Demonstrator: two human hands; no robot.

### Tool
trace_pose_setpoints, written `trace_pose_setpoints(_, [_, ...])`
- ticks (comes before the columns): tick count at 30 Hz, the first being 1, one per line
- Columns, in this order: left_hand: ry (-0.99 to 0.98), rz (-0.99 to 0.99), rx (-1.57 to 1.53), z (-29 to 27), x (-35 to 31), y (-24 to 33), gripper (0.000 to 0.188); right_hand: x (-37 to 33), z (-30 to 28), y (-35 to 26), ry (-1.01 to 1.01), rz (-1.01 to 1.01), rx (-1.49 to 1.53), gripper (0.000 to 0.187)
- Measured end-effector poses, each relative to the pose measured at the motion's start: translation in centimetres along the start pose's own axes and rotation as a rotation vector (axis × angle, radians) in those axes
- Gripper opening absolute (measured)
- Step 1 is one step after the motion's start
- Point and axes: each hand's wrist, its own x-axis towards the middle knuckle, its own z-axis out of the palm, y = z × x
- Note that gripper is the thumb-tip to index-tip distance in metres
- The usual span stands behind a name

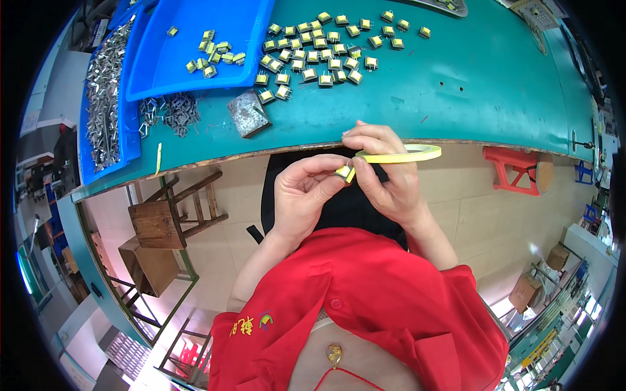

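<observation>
Pinches transformer [344,172] in left hand [302,194], just off near edge of table [486,114], apparently to steady it. Grips yellow tape roll [407,157] in right hand [391,179], loop projecting right, presumably to bring it close to transformer. Holds forearms angled inward, with fingers curled and fingertips near each other.

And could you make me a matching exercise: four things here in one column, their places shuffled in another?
1. small yellow-banded part
2. yellow tape roll
3. grey metal block
4. red stool

A. on the green benchtop
B. on the floor
C. pinched in the left fingers
D. held in the right fingers

Pairs: 1-C, 2-D, 3-A, 4-B
</observation>
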Motion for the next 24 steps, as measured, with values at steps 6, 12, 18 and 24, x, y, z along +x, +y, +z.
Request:
trace_pose_setpoints(6, [0.052,0.139,0.319,1.5,0.6,0.7,0.032,-0.2,0.0,-0.7,-0.024,0.24,0.151,0.022])
trace_pose_setpoints(12, [0.068,0.286,0.593,1.0,0.3,1.4,0.03,0.2,0.6,-1.4,0.106,0.516,0.799,0.018])
trace_pose_setpoints(18, [0.161,0.401,0.63,1.0,-0.3,2.5,0.026,0.9,1.7,-1.8,0.051,0.437,0.408,0.014])
trace_pose_setpoints(24, [0.287,0.376,0.627,-0.8,-0.7,3.7,0.021,2.7,3.5,-1.6,0.002,0.519,0.338,0.009])
